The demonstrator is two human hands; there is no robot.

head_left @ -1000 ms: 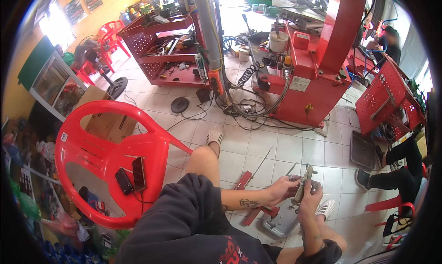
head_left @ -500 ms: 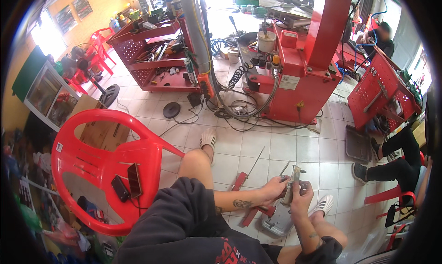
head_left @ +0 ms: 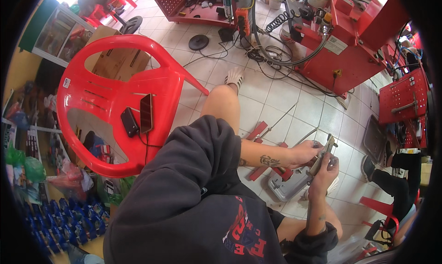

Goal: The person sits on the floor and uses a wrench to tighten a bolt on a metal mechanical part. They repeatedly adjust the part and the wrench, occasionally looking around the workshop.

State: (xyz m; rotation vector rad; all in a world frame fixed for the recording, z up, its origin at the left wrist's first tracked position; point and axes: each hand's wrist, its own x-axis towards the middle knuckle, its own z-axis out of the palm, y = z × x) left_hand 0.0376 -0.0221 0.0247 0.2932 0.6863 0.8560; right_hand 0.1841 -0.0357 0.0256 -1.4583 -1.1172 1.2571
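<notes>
Metal part [head_left: 328,147], long and narrow, held up off the tiled floor [head_left: 271,89] between both hands, far end leaning toward the right, probably to bring one side into clear sight from above. Gripped in the fingers of the right hand [head_left: 324,175], wrapped around the lower half from below and from the right, seemingly to carry the weight and keep the tilt steady. Met on the opposite side by the curled fingers of the left hand [head_left: 301,153], close against the edge, apparently as a counter to the right-hand grip; cannot tell whether pinching the part itself or some small thing against it. Held close to a grey tray [head_left: 287,188] on the floor, seeming partly above it, perhaps for catching anything loose. Just beyond the left forearm [head_left: 262,153], a red metal piece [head_left: 257,131] and a thin rod [head_left: 284,115] lying on the tiles, low and near, likely for reaching without rising. Off to the left, a red chair [head_left: 163,105] serving as a makeshift stand, with a phone [head_left: 146,113] and a black case [head_left: 130,122] side by side on it, presumably for staying clean and clear of the floor. Farther forward, a black disc [head_left: 199,42] lying flat, well apart from both hands.
</notes>
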